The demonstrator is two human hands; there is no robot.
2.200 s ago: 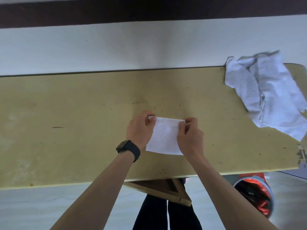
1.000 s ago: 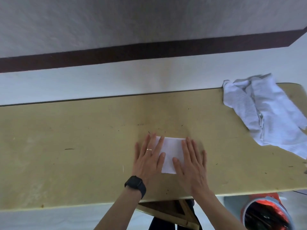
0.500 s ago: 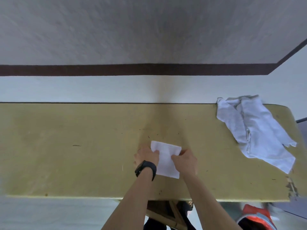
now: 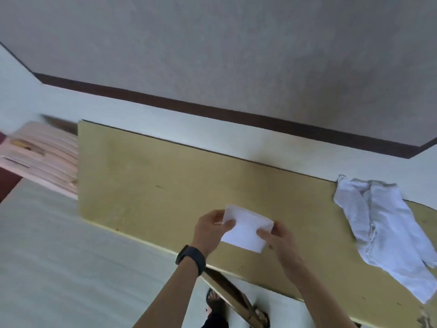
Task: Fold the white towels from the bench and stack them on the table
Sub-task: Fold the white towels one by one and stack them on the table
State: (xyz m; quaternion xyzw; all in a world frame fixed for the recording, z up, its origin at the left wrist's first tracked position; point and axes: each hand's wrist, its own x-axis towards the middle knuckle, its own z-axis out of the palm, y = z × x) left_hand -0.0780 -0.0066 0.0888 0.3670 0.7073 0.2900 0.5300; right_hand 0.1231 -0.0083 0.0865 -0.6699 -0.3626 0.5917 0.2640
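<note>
White and folded small, the towel (image 4: 246,230) was pinched between your two hands in the lower centre of the frame, over the near edge of the yellowish desk (image 4: 146,176). Your left hand (image 4: 210,229), wearing a black watch (image 4: 191,256), had its grip clamped on the towel's left edge; your right hand (image 4: 276,237) had its grip clamped on the right edge. The folding of this piece looked done, so I judged the step to be carrying it to the stack. The next move called for keeping the layers together and laying it flat; crumpled towels (image 4: 383,223) at the frame's right lay unfolded
</note>
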